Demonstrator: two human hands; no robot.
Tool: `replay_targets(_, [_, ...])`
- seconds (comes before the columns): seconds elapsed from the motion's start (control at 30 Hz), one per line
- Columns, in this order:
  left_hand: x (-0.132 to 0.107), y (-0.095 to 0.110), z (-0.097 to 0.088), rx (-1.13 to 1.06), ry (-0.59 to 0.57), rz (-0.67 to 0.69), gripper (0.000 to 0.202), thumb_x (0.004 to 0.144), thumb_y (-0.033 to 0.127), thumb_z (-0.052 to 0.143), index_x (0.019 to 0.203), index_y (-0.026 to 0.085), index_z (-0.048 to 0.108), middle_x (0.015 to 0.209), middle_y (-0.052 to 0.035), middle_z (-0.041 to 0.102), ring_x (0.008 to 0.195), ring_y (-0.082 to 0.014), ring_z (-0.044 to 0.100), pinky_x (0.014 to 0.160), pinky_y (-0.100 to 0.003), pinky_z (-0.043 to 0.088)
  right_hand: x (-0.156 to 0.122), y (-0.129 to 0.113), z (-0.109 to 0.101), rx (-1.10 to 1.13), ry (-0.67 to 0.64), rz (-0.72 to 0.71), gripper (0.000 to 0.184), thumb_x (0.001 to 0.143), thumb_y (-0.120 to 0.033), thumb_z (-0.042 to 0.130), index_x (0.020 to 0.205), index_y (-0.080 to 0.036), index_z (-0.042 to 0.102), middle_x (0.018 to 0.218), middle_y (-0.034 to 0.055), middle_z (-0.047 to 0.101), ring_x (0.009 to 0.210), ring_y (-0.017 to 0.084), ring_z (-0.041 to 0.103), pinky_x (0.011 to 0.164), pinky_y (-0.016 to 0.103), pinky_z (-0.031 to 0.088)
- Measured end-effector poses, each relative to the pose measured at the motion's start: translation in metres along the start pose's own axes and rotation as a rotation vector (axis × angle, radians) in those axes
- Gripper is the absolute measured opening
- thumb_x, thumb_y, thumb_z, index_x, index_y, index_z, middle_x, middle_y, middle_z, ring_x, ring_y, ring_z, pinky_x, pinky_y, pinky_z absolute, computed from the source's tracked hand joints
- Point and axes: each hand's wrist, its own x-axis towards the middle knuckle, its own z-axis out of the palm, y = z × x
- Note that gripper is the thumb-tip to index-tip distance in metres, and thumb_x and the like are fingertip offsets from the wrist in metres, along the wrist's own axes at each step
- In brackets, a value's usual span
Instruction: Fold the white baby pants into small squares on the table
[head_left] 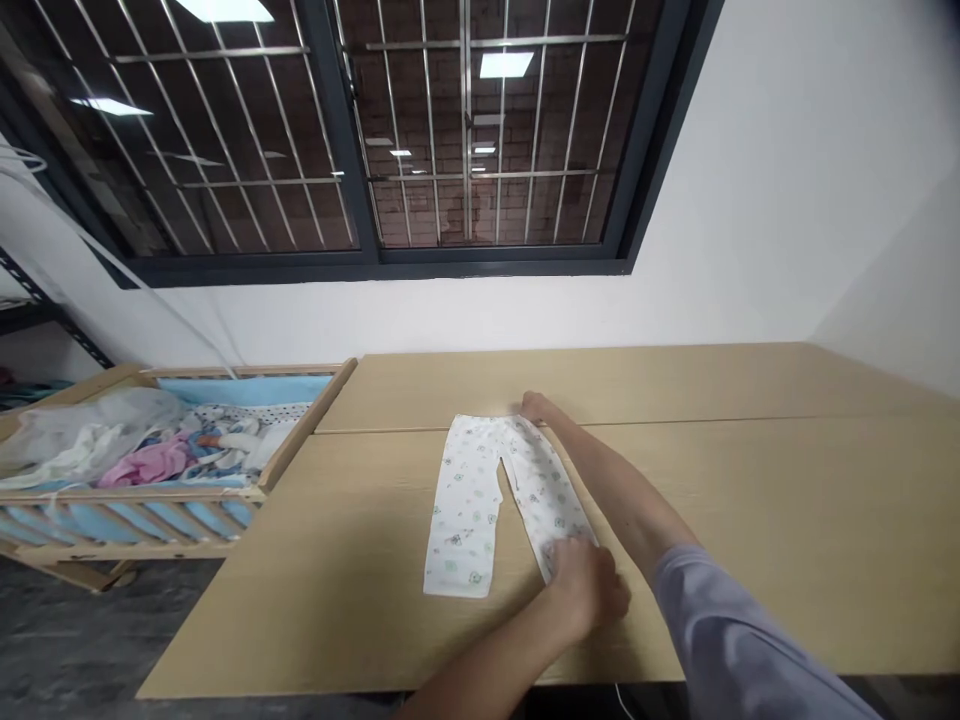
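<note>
A pale wood-grained desk [795, 510] is divided lengthwise by a straight seam, with the far strip left narrower than the near part. White baby trousers [461, 510], printed in green and grey, are spread on it, the waistband laid over the seam, the legs parted toward the near edge.

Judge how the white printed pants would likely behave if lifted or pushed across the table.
The pants would probably droop when lifted, since they look like thin cloth. They are likely light: they look small beside the left hand at one leg's cuff. A push might slide or wrinkle them but hardly roll them, as they lie flat on the table.
</note>
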Motion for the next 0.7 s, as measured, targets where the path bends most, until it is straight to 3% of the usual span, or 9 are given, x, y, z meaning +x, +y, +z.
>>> replay_targets(0.13, [-0.015, -0.007, -0.006, -0.050, 0.021, 0.023, 0.028, 0.086, 0.028, 0.055, 0.089, 0.012, 0.077, 0.087, -0.0186, 0.075, 0.084, -0.0321, 0.072, 0.071, -0.039, 0.053, -0.011, 0.005, -0.005, 0.027, 0.039, -0.002, 0.014, 0.085, -0.025, 0.074, 0.082, -0.012, 0.069, 0.078, 0.0059, 0.070, 0.080, 0.020, 0.070, 0.072, 0.029, 0.052])
replay_targets(0.23, [-0.048, -0.026, -0.015, -0.243, 0.150, 0.023, 0.036, 0.094, 0.033, 0.045, 0.086, 0.015, 0.075, 0.084, -0.0138, 0.075, 0.074, -0.0256, 0.070, 0.065, -0.034, 0.049, -0.011, -0.001, -0.010, 0.107, 0.106, -0.039, 0.008, 0.078, -0.015, 0.073, 0.084, -0.010, 0.071, 0.073, 0.0084, 0.071, 0.082, 0.022, 0.070, 0.068, 0.025, 0.046])
replay_targets(0.37, [-0.097, -0.060, -0.027, -0.679, 0.309, -0.074, 0.045, 0.100, 0.044, 0.038, 0.077, 0.019, 0.066, 0.071, -0.0054, 0.072, 0.061, -0.0179, 0.064, 0.059, -0.028, 0.043, -0.006, -0.032, -0.009, 0.227, 0.205, -0.086, 0.032, 0.078, -0.016, 0.071, 0.109, -0.013, 0.065, 0.083, 0.0060, 0.072, 0.081, 0.018, 0.066, 0.066, 0.021, 0.045])
replay_targets(0.43, [-0.117, -0.080, -0.030, -0.750, 0.377, -0.156, 0.044, 0.101, 0.045, 0.038, 0.072, 0.020, 0.061, 0.068, -0.0034, 0.071, 0.061, -0.0167, 0.064, 0.060, -0.027, 0.041, -0.006, -0.056, -0.001, 0.269, 0.237, -0.117, 0.035, 0.080, -0.018, 0.070, 0.113, -0.013, 0.061, 0.084, 0.0047, 0.071, 0.079, 0.016, 0.064, 0.065, 0.021, 0.045])
replay_targets(0.53, [-0.141, -0.109, -0.030, -0.545, 0.453, -0.349, 0.040, 0.101, 0.038, 0.042, 0.070, 0.021, 0.060, 0.070, -0.0039, 0.072, 0.067, -0.0181, 0.067, 0.060, -0.027, 0.037, -0.013, -0.092, 0.019, 0.308, 0.253, -0.184, 0.034, 0.083, -0.019, 0.067, 0.115, -0.014, 0.057, 0.086, 0.0038, 0.069, 0.073, 0.015, 0.062, 0.064, 0.022, 0.046])
replay_targets(0.63, [-0.154, -0.131, -0.026, -0.237, 0.386, -0.551, 0.033, 0.100, 0.030, 0.045, 0.077, 0.020, 0.066, 0.078, -0.0064, 0.075, 0.077, -0.0221, 0.071, 0.061, -0.029, 0.034, -0.032, -0.116, 0.042, 0.312, 0.233, -0.270, 0.032, 0.085, -0.020, 0.067, 0.115, -0.016, 0.057, 0.087, 0.0042, 0.069, 0.074, 0.016, 0.061, 0.065, 0.024, 0.047])
replay_targets(0.7, [-0.159, -0.137, -0.024, -0.122, 0.320, -0.617, 0.031, 0.101, 0.029, 0.045, 0.086, 0.020, 0.070, 0.083, -0.0075, 0.076, 0.082, -0.0242, 0.072, 0.062, -0.030, 0.036, -0.048, -0.120, 0.055, 0.284, 0.200, -0.337, 0.030, 0.088, -0.023, 0.065, 0.116, -0.018, 0.058, 0.088, 0.0054, 0.070, 0.082, 0.018, 0.062, 0.070, 0.026, 0.048])
